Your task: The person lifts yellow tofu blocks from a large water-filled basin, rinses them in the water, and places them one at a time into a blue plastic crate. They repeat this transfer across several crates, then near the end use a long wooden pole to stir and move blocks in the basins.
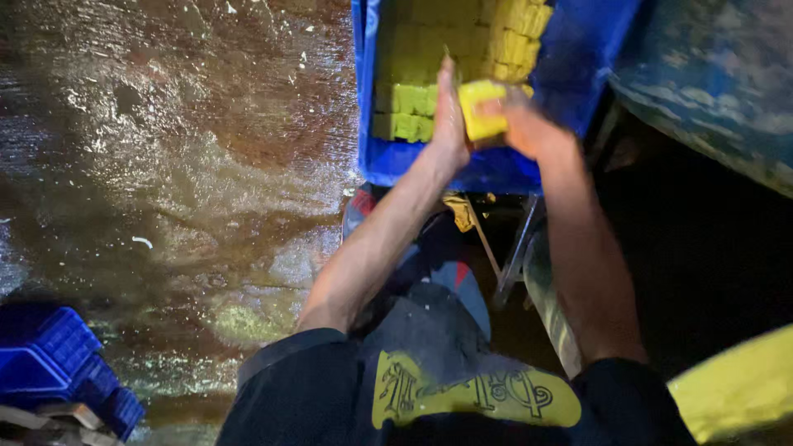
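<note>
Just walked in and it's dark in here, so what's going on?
A person holds a yellow block between both hands, left hand and right hand, over a blue crate. The crate holds rows of similar yellow blocks. The floor is wet, and more blue crates sit at lower left.

The top edge cuts off my blue crate point(388, 161); my left hand point(450, 116) hides part of the yellow block point(481, 111).
</note>
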{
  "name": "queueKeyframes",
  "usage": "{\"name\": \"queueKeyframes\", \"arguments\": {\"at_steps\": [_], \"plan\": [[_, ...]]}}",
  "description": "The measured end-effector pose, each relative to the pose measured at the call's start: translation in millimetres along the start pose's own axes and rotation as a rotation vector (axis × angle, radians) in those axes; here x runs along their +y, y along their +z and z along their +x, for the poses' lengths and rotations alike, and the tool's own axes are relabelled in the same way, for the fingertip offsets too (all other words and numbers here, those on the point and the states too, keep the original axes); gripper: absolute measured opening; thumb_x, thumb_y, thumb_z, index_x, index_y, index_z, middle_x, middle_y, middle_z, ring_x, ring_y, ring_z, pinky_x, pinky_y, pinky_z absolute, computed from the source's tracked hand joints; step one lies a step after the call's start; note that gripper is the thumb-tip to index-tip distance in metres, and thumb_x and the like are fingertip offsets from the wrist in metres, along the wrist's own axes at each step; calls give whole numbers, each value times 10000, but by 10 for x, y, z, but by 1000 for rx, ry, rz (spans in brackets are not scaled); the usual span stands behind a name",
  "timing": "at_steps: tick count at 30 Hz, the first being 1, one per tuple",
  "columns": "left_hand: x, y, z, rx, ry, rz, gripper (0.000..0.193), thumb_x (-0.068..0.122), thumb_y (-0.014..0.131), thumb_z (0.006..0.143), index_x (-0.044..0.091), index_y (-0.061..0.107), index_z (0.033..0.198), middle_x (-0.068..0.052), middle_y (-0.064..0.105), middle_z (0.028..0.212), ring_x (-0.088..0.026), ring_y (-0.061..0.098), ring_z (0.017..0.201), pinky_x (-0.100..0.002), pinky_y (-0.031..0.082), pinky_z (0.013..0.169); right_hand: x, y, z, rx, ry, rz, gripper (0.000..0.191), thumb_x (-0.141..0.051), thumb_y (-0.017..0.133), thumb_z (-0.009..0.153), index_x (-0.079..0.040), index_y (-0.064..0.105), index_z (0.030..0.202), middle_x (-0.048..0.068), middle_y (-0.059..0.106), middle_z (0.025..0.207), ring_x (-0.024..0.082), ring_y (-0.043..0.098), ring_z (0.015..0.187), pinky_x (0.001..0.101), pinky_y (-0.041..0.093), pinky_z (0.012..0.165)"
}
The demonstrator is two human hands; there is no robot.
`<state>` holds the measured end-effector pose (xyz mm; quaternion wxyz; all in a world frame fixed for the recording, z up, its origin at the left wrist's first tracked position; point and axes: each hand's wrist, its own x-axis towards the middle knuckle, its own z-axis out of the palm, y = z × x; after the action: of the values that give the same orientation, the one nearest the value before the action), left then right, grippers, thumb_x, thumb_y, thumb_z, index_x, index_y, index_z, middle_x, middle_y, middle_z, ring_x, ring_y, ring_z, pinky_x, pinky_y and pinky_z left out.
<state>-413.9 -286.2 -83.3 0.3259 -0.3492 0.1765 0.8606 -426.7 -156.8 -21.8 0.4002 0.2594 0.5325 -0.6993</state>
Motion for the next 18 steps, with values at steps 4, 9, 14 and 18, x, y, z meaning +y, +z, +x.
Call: {"name": "queueKeyframes", "arguments": {"at_steps": [4, 9, 14, 18], "plan": [[507, -344, 207, 318, 95, -85, 721, 713, 453, 890, 129, 593, 1290, -117, 667, 1250, -267, 649, 1077, -485, 541, 886, -487, 415, 817, -20, 158, -300, 542, -400, 795, 824, -48, 687, 1221, 99, 729, 1071, 241, 711, 951, 428, 577, 807], [387, -775, -91, 359, 416, 109, 704, 496, 539, 1019, -12, 510, 1507, -142, 550, 1521, -298, 485, 1413, -419, 366, 1181, -466, 1291, 1336, 511, 257, -1076, 720, -470, 770, 752, -165, 589, 1378, 237, 388, 1502, 462, 305, 1346, 647, 337, 988], [329, -741, -321, 537, 360, 797, 753, 288, 614, 926, -20, 359, 1564, -224, 485, 1510, -349, 446, 1434, -400, 355, 1178, -355, 1262, 1205, 353, 143, -691, 782, -443, 731, 797, -185, 474, 1489, 189, 373, 1566, 415, 335, 1400, 579, 370, 1048], [411, -668, -149, 496, 460, 1581, 875, 226, 632, 878, -33, 247, 1620, -321, 507, 1451, -432, 512, 1324, -437, 427, 1148, -446, 691, 883, 177, 57, -58, 786, -406, 679, 851, -188, 387, 1547, 96, 408, 1567, 307, 443, 1367, 504, 464, 1002]]}}
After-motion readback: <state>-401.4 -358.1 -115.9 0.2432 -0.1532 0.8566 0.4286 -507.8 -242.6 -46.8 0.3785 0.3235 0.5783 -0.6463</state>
